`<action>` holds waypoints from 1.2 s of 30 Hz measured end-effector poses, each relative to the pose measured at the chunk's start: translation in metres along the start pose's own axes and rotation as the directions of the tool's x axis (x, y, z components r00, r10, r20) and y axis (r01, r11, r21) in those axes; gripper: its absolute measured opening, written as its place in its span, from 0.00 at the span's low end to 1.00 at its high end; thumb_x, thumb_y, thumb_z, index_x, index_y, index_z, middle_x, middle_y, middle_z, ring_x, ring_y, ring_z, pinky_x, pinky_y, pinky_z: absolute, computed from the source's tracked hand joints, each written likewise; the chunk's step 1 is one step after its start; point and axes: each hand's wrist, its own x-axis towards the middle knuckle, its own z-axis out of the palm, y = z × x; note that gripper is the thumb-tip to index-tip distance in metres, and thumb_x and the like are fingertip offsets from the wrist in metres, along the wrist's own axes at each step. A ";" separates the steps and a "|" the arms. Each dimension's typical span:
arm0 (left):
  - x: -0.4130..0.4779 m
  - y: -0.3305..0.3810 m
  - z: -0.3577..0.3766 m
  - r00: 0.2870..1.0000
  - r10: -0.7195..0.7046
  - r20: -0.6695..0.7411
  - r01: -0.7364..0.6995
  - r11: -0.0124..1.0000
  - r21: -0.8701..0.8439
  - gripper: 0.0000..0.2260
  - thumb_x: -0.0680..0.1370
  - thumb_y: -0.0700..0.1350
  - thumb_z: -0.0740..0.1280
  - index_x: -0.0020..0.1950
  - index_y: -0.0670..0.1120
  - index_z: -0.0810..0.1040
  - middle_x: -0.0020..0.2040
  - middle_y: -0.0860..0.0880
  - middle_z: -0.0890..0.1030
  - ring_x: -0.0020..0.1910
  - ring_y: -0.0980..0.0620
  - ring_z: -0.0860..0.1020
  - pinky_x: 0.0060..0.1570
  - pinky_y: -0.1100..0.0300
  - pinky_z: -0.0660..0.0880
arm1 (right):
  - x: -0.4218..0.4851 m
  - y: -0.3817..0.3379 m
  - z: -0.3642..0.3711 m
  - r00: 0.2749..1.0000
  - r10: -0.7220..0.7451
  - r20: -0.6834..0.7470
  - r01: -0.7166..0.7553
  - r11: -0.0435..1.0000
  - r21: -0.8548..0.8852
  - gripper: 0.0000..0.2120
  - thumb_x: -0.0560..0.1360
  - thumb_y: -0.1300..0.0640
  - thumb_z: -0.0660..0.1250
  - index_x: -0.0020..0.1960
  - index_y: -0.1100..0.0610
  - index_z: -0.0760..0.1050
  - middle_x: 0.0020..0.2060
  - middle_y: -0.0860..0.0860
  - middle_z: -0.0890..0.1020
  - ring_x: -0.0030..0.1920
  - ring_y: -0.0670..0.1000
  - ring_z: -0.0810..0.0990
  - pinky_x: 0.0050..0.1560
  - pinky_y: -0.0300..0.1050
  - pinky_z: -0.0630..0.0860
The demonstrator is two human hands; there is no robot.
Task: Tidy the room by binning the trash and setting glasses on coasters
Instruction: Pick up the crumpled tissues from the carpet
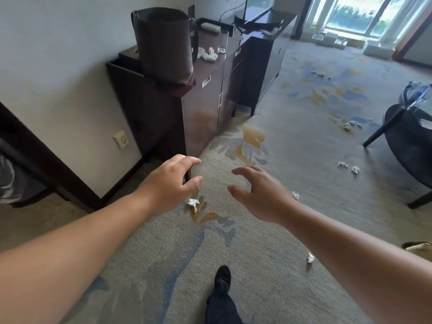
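Note:
Both my arms reach forward over the patterned carpet. My left hand (169, 183) and my right hand (259, 192) hang with loosely curled fingers and hold nothing. A crumpled white tissue (193, 203) lies on the carpet just below my left hand. More tissue wads lie on the floor at the lower right (310, 257), beside my right wrist (296, 195) and farther off by the table (348, 167). A dark cylindrical bin (163, 43) stands on the left end of the dark cabinet (203, 108). A clear glass (223, 41) and crumpled tissues (207, 53) sit on the cabinet top.
A round glass-topped table (411, 127) with dark legs stands at the right. A TV stand (254, 22) sits farther along the cabinet. Bright windows fill the far right. More tissue wads (350, 125) dot the far carpet. My foot (222, 277) steps forward at the bottom.

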 end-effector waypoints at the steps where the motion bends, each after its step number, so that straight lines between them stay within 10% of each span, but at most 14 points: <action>1: 0.015 -0.008 0.003 1.000 -0.005 0.009 0.005 1.000 0.002 0.20 0.77 0.58 0.60 0.68 0.56 0.68 0.66 0.57 0.71 0.64 0.58 0.69 0.56 0.59 0.66 | 0.019 0.004 0.001 1.000 -0.007 0.008 0.007 1.000 -0.006 0.26 0.74 0.35 0.56 0.70 0.42 0.64 0.69 0.42 0.68 0.63 0.47 0.71 0.49 0.43 0.66; 21: 0.219 -0.212 0.055 0.934 -0.011 0.356 0.013 1.000 -0.004 0.20 0.78 0.55 0.61 0.69 0.52 0.69 0.66 0.53 0.72 0.65 0.54 0.69 0.62 0.57 0.68 | 0.256 0.029 0.106 0.964 0.218 0.152 -0.232 0.969 0.083 0.26 0.75 0.38 0.58 0.70 0.47 0.66 0.67 0.46 0.69 0.65 0.48 0.70 0.55 0.42 0.66; 36: 0.245 -0.440 0.312 0.801 -0.279 0.530 0.212 0.960 0.185 0.21 0.78 0.58 0.59 0.68 0.51 0.68 0.62 0.48 0.75 0.59 0.47 0.74 0.56 0.48 0.73 | 0.346 0.147 0.394 0.898 0.324 0.299 -0.380 0.912 0.153 0.25 0.75 0.41 0.59 0.68 0.50 0.69 0.64 0.48 0.73 0.61 0.49 0.72 0.53 0.41 0.66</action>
